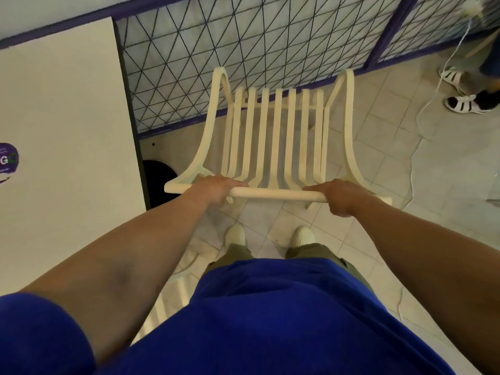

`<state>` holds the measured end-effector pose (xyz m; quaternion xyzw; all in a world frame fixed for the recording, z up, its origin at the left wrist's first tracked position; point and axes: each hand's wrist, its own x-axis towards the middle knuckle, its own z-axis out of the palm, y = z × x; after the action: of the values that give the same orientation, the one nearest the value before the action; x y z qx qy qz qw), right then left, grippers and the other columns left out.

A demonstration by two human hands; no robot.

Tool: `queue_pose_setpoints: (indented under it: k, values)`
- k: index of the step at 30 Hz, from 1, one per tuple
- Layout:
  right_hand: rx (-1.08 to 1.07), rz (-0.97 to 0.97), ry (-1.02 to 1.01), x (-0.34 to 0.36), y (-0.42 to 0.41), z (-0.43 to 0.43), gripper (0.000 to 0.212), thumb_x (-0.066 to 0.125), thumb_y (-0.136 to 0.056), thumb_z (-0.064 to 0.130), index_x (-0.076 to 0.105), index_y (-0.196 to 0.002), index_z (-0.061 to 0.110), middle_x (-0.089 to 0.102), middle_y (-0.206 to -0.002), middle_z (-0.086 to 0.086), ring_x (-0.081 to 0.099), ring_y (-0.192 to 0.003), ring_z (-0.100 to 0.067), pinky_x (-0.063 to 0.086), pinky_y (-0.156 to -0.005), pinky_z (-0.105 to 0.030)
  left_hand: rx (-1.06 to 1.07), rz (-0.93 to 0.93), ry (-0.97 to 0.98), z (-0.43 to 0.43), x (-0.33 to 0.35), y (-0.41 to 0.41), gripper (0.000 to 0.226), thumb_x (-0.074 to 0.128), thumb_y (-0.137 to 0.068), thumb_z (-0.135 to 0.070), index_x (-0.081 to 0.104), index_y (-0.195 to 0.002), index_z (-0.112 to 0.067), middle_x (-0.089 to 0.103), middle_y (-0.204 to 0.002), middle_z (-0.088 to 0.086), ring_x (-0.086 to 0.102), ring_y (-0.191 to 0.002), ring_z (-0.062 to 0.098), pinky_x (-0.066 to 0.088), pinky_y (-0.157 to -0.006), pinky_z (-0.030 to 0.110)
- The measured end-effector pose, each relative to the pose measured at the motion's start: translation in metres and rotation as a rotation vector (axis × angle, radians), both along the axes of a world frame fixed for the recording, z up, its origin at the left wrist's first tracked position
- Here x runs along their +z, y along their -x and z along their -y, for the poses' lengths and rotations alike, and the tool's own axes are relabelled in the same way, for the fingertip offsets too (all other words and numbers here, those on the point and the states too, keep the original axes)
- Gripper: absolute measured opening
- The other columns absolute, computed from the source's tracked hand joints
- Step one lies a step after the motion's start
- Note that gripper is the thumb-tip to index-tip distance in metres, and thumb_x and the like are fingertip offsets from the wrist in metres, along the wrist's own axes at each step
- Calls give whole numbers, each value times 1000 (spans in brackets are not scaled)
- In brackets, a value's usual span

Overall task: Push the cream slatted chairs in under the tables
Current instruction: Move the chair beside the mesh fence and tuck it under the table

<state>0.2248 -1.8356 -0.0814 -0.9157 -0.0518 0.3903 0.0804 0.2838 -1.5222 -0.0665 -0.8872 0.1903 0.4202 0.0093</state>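
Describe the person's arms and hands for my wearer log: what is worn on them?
Both forearms are bare from above the elbow down. The left hand and right hand carry no gloves, and no rings, watch or bracelet are visible. A short blue sleeve covers the left upper arm, matching the blue shirt. The right sleeve lies outside the frame.

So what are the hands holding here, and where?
Both the left hand and right hand grip the chair by its top back rail.

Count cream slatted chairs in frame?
2. One chair ahead, both hands gripping its top rail, right of the white table. A second chair shows partly at lower left, behind the left arm; more may be hidden.
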Motion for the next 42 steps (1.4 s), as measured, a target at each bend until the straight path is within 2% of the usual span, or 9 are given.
queue_pose_setpoints:
  k: [4,9,12,16,21,24,29,35,42]
  values:
    - [66,-10,-6,1,0,23,78,59,-91,4,31,-148,50,55,-122,-1,55,-96,-17,46,-86,-32,65,-3,1,19,-2,26,78,52,-96,0,31,-150,-52,55,-123,6,57,-101,26,47,-85,39]
    - [150,-8,-11,5,-6,42,75,57,-93,2,35,-147,49,55,-128,-1,57,-106,-22,46,-93,-35,126,-1,-16,36,-4,51,81,49,-95,0,25,-151,-52,56,-122,7,51,-85,21,47,-78,38]
    - [168,-1,-8,6,-10,47,76,56,-93,1,35,-146,51,56,-128,-1,57,-99,-19,47,-89,-34,166,-3,-21,43,-5,64,80,48,-96,0,23,-151,-52,56,-118,6,50,-83,19,47,-75,36]
    - [196,19,19,6,-11,48,79,56,-94,4,27,-148,53,55,-130,-1,57,-96,-19,48,-86,-34,196,27,-34,45,-4,71,80,47,-97,0,24,-149,-57,52,-108,0,48,-79,19,47,-79,41]
    - [169,18,47,5,-12,46,64,59,-95,25,32,-146,53,54,-137,2,59,-105,-20,48,-92,-36,192,-37,27,39,-9,64,78,52,-96,-4,26,-150,-54,56,-126,2,49,-86,17,47,-75,35]
    - [158,11,38,4,-11,42,56,59,-94,35,39,-144,50,54,-139,5,57,-113,-20,44,-97,-37,197,-59,50,36,-13,62,78,54,-95,-5,27,-150,-53,55,-126,1,51,-89,17,47,-77,33]
    - [155,-22,84,0,-14,33,63,58,-93,22,37,-144,52,51,-142,4,56,-115,-21,46,-92,-35,204,-102,31,36,-16,58,80,50,-95,-1,26,-150,-54,55,-126,3,53,-88,20,53,-82,37]
    - [208,-71,63,-1,-21,34,78,57,-90,12,27,-144,61,52,-136,0,59,-104,-20,49,-84,-31,209,-96,5,38,-18,60,87,50,-94,2,20,-152,-55,52,-111,0,53,-80,17,46,-71,30]
    - [295,-113,31,0,-26,39,80,54,-92,10,22,-149,55,53,-127,-2,55,-93,-16,48,-82,-29,234,-87,-14,40,-12,62,88,52,-94,3,19,-151,-56,51,-138,4,59,-100,20,47,-79,28]
